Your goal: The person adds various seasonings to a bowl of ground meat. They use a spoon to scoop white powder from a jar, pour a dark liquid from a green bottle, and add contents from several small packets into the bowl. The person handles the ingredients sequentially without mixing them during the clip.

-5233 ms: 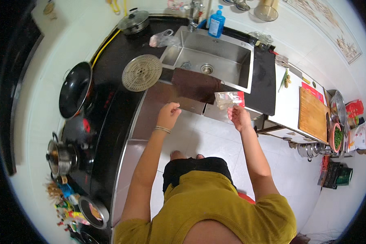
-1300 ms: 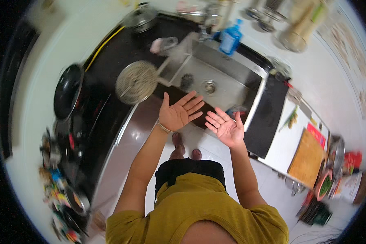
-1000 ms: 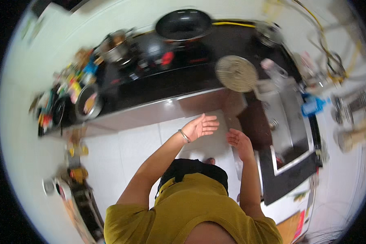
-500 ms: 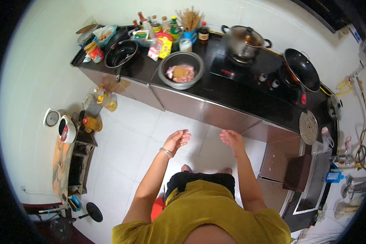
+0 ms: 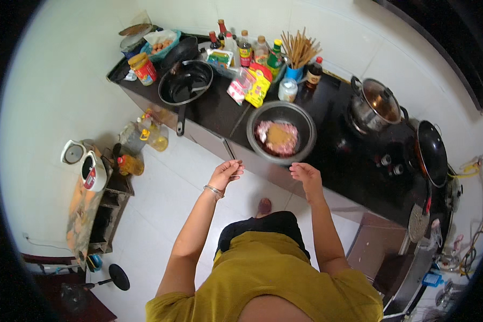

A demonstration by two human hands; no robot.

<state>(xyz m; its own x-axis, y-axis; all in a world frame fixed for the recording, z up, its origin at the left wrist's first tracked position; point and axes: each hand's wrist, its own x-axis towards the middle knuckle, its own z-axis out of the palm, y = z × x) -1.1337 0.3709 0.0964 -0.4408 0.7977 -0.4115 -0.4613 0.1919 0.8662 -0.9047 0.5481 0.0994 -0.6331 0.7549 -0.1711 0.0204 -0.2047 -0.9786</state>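
Note:
My left hand (image 5: 227,176), with a bangle at the wrist, hovers above the floor just short of the counter's front edge. Its fingers are loosely curled and hold nothing. Level with it, my right hand (image 5: 307,178) is also bare, its fingers half bent and pointing inward. Nearest to both is a grey metal pot (image 5: 253,131) on the counter. Inside it lies pinkish minced meat (image 5: 287,147) with a brown powder or paste heaped on top and a white patch at its left. Behind the pot stand a white-lidded jar (image 5: 287,89) and a yellow packet (image 5: 260,86).
Left on the black counter (image 5: 327,134) sits a black frying pan (image 5: 185,81), its handle overhanging the edge. Bottles, chopsticks (image 5: 299,49) and eggs line the wall. A lidded steel pot (image 5: 380,102) and a wok (image 5: 432,153) stand right. Oil bottles (image 5: 154,138) are on the floor.
I have stepped and turned toward the counter, so the grey pot now appears nearer and further right. Both hands stay raised and empty, with the fingers slightly more bent.

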